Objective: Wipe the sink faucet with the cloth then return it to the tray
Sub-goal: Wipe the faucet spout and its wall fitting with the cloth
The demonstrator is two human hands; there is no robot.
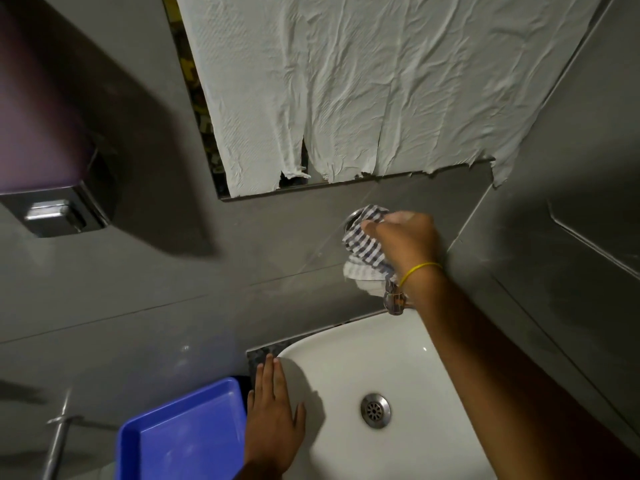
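The right hand (405, 244) has its fingers closed around the checked cloth (365, 247), bunching it over the wall-mounted faucet (394, 299) to rub it. The left hand (273, 417) lies flat and empty on the sink (346, 344) rim, likely as a brace, beside the blue tray (180, 431).

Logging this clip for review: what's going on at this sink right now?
A person is wiping the wall-mounted faucet above the white sink. The right hand presses a checkered cloth around the faucet near its wall plate. The left hand rests flat on the sink's left rim. The blue tray sits beside the sink, with nothing visible in it; the cloth has not gone back yet.
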